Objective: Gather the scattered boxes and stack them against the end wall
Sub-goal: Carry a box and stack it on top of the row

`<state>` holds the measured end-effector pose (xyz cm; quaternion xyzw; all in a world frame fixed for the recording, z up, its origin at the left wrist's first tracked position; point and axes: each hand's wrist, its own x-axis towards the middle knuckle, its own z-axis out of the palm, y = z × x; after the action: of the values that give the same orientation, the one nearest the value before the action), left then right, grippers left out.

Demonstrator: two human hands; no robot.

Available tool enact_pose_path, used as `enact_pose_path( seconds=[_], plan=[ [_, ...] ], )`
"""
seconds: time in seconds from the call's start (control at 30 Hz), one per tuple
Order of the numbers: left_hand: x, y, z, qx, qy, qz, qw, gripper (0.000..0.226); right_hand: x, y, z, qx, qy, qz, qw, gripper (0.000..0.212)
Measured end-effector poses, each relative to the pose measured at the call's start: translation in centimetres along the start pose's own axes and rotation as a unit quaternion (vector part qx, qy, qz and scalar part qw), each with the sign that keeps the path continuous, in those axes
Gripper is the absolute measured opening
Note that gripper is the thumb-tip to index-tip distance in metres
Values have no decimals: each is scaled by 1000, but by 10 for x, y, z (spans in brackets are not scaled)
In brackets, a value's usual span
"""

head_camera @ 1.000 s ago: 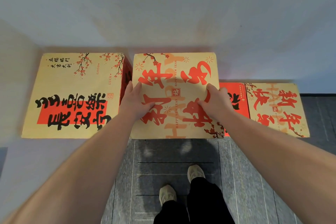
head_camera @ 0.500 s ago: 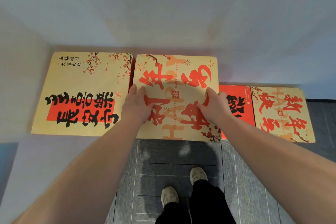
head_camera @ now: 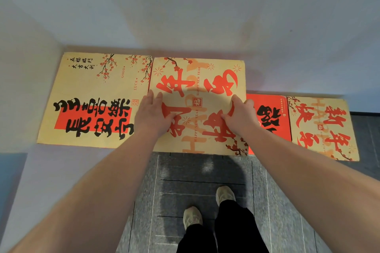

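A tan box with red calligraphy point(head_camera: 197, 80) stands against the end wall point(head_camera: 205, 16), at the top of the middle stack. My left hand point(head_camera: 153, 116) lies flat on its left part, fingers straight. My right hand point(head_camera: 239, 116) lies flat on its right part. To the left, touching it, stands a tan box with black characters on a red band point(head_camera: 90, 98). Lower on the right sit a red box point(head_camera: 269, 117) and another tan box with red characters point(head_camera: 322, 127), side by side at the wall.
A side wall point(head_camera: 22, 88) closes off the left and meets the end wall in the corner. Grey carpet tiles point(head_camera: 197, 172) cover the floor below the boxes. My own two feet point(head_camera: 205, 209) stand on them, close to the middle stack.
The middle box has slid left until it touches the left box; the red side of the left box is now hidden. Both hands stayed on top of it.
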<state>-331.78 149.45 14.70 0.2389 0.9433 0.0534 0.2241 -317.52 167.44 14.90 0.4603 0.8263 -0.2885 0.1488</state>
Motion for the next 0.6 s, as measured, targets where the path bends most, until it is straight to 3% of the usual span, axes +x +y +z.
enact_pose_path(
  seconds=[0.4,0.6],
  plan=[
    [-9,-11,-8,13,-42,6,999,76,-3,-1,-1,-42,-30,0,999,70],
    [-23,-10,-38,61,-60,37,996,76,-18,-30,-31,-84,-24,-4,996,48]
  ],
)
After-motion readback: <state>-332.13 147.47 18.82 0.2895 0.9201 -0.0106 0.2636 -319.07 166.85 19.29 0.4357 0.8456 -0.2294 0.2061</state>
